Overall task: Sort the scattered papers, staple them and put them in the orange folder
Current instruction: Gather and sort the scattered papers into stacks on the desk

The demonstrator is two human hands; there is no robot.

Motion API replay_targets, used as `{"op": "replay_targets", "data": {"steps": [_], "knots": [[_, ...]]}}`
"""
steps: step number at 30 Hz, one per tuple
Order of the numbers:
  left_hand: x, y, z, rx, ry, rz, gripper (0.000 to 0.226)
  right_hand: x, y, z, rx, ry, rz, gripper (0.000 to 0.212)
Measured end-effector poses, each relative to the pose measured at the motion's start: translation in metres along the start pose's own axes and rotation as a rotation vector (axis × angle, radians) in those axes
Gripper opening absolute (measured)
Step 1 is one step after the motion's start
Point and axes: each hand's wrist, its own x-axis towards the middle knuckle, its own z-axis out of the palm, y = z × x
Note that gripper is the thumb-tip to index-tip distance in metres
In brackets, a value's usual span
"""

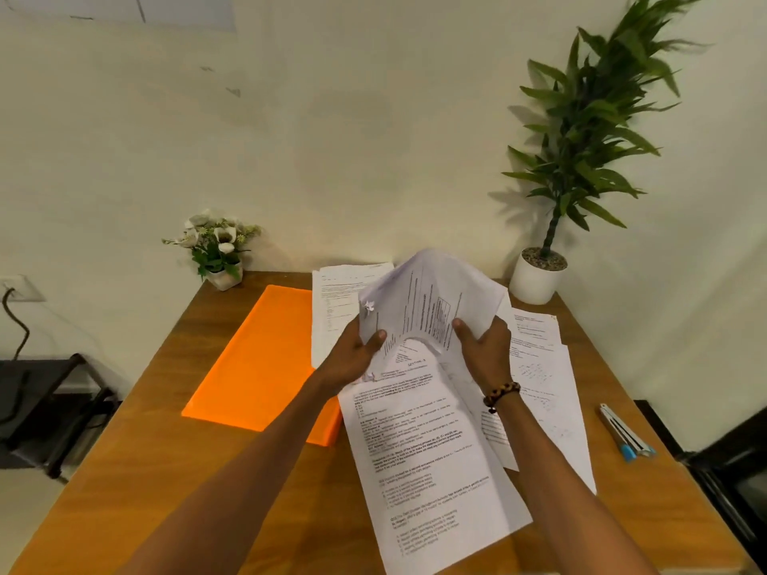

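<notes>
Both hands hold a buckled printed sheet above the wooden surface, the left hand in a closed grip on its left edge and the right hand on its right, over loose papers lying just right of the orange folder, with a stapler far right.

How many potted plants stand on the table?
2. The small white flower pot stands at the far left corner near the wall; the tall green plant stands at the far right corner. None seems hidden.

Stapler, perhaps; print unreadable.
</notes>
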Motion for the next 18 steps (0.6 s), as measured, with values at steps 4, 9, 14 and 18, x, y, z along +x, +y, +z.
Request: {"op": "replay_targets", "data": {"steps": [4,9,14,18], "knots": [[0.002,-0.023,0.015,0.103,-0.031,0.028,0.089,-0.008,0.021,-0.007,-0.112,-0.158,0.064,0.045],[0.006,-0.005,0.011,-0.032,0.163,0.077,0.081,-0.005,0.015,-0.028,0.039,-0.101,0.039,0.047],[0.018,0.012,0.0,-0.137,0.22,0.113,0.052,0.017,-0.005,-0.037,0.138,-0.075,-0.006,0.041],[0.02,0.001,0.008,-0.129,0.184,0.061,0.033,0.019,-0.006,-0.027,0.097,-0.096,0.042,0.037]]}}
